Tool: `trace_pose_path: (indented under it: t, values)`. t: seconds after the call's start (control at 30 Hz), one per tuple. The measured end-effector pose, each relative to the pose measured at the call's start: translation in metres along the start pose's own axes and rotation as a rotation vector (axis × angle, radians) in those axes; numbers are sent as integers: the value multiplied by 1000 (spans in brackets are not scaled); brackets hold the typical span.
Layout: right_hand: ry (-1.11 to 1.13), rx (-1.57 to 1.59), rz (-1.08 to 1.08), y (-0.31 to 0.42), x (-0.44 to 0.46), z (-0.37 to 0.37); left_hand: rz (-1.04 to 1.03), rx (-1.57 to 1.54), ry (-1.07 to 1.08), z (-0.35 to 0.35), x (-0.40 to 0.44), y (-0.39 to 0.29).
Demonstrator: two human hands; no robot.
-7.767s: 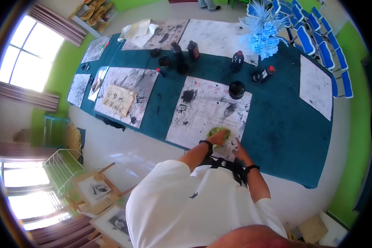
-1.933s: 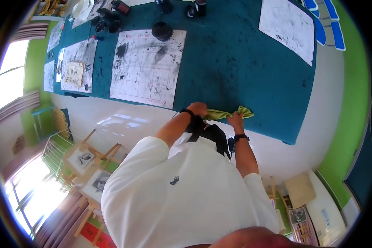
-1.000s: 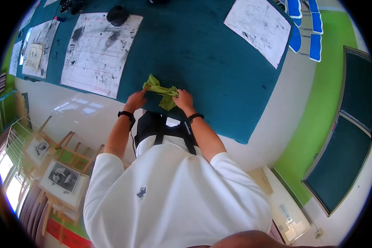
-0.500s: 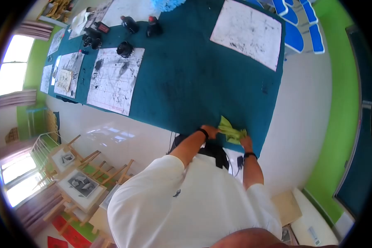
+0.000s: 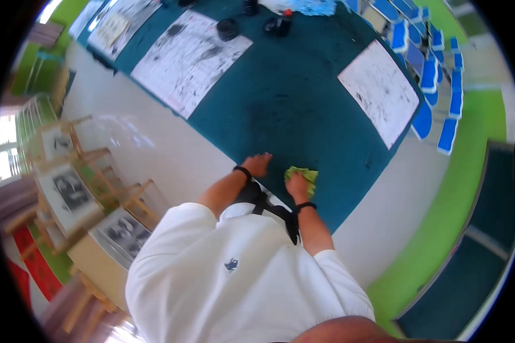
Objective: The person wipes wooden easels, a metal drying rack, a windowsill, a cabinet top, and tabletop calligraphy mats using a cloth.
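A crumpled yellow-green cloth [image 5: 310,176] lies on the dark green table cover [image 5: 257,123] near its front edge. My right hand [image 5: 296,186] is on the cloth, fingers closed over it and pressing it down. To the left, apart from the cloth, my left hand [image 5: 258,164] rests at the table's edge, with its fingers stretched out and nothing in them. Both wrists carry dark bands.
An ink-stained white sheet [image 5: 191,60] lies at left, with a black pot [image 5: 227,30] on its corner. Another stained sheet [image 5: 379,91] lies at right. A dark bottle with a red cap [image 5: 284,24] stands at the back. Easels with drawings [image 5: 71,191] stand at lower left; blue chairs [image 5: 429,74] at upper right.
My left hand has let go of the cloth and moved left. The cloth, stretched between both hands before, is now bunched under my right hand on the table. The view has turned.
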State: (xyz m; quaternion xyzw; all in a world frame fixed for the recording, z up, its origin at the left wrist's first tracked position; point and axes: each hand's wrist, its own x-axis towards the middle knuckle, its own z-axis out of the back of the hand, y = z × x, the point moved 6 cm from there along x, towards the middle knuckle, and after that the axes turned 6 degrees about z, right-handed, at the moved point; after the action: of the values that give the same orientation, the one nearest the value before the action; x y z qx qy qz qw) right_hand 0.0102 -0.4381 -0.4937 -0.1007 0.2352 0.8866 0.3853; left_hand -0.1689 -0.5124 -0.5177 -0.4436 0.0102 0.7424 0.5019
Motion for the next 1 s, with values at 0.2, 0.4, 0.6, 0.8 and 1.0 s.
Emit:
trace_pose_path:
  t: [0.2,0.4,0.6,0.8,1.0]
  values:
    - [-35,369,343,89,66,17,45,-152,-160,36,-25,50]
    - [44,343,285,53,51,10,-48,-29,-364,-25,-38,21]
    - [282,268,133,-60,-40,-18,-67,142,-314,-93,-32,-66]
    - [92,422,98,-186,-158,-26,-295,400,-367,-209,14,-160]
    - [215,113,-95,-280,-277,1,-463,329,71,-273,1,-306]
